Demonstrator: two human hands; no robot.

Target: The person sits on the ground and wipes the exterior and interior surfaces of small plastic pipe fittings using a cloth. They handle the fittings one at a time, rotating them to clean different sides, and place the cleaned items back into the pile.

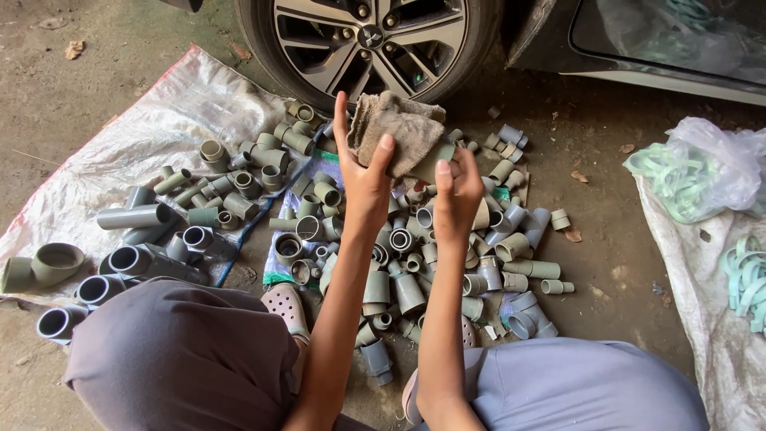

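a: holding item one: brown rag [396, 128], pinched in my left hand [363, 179], thumb over its near edge, fingers spread behind.

b: and the right hand [456, 199]?

a: closed round a grey fitting [437, 160] tucked against the rag, mostly hidden. by my judgement wiping is under way; the pile of pipe fittings [415, 255] below looks unsorted. wiped ones can't be told from unwiped.

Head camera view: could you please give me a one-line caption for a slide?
Left hand holds a brown rag against a grey pipe fitting gripped by the right hand.
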